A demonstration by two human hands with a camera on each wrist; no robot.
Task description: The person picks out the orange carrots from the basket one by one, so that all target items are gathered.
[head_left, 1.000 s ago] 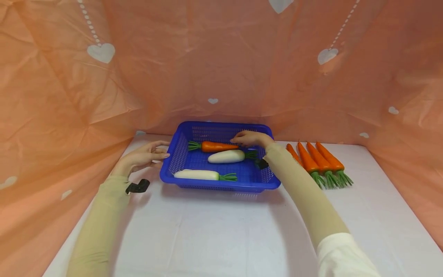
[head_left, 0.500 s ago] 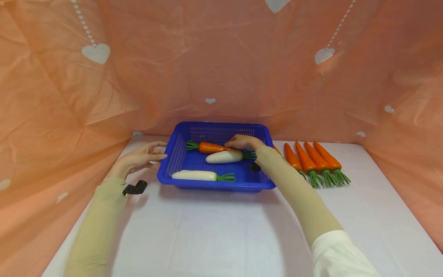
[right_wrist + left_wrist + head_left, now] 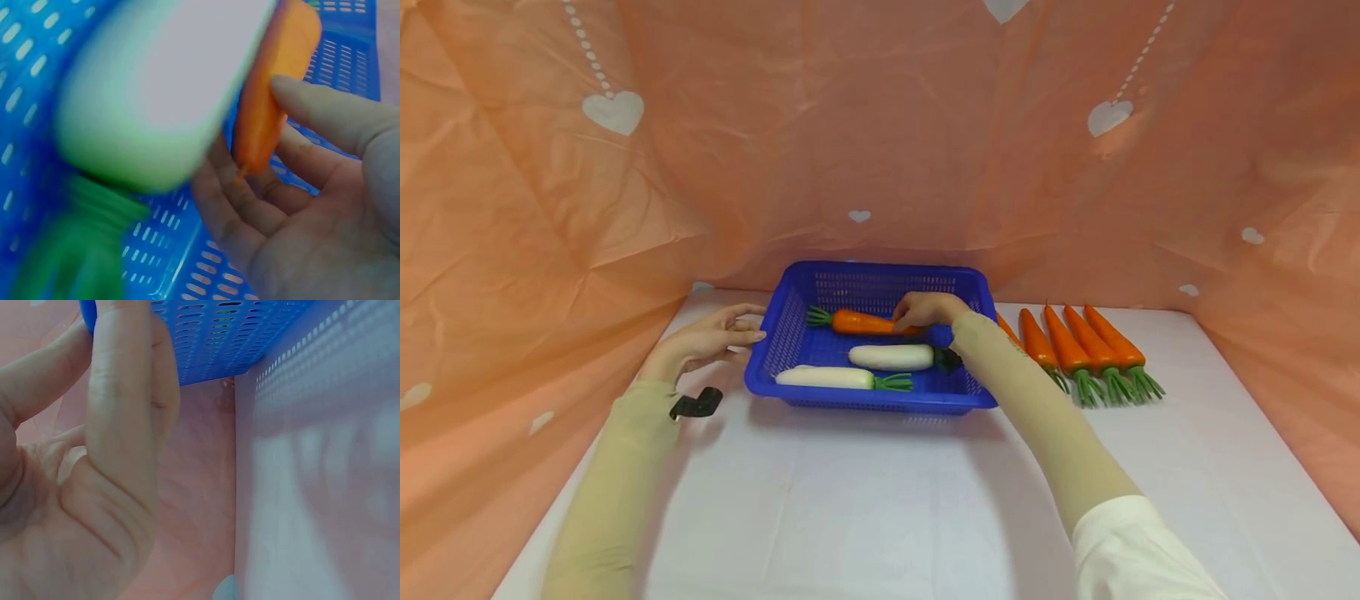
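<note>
A blue perforated basket [image 3: 880, 404] stands on the table with a carrot [image 3: 859, 322] and white radishes inside. My right hand [image 3: 927, 309] reaches into it and pinches the carrot near its pointed end; the right wrist view shows the thumb on one side of that carrot [image 3: 269, 94] and fingers beneath. In front of the carrot lies a white radish [image 3: 891, 357], leaves to the right. Another white radish [image 3: 826, 377] lies along the near wall. My left hand [image 3: 707, 340] holds the basket's left rim, thumb against it; some fingertips are hidden.
Several orange carrots [image 3: 1071, 346] lie side by side on the white table [image 3: 850, 500] right of the basket, one partly covered by my right forearm. An orange cloth [image 3: 880, 150] with white hearts hangs close behind the basket.
The upper radish has shifted towards me and now lies straighter, apart from the carrot. My right hand has moved slightly left onto the carrot's tip. The left hand stays at the rim.
</note>
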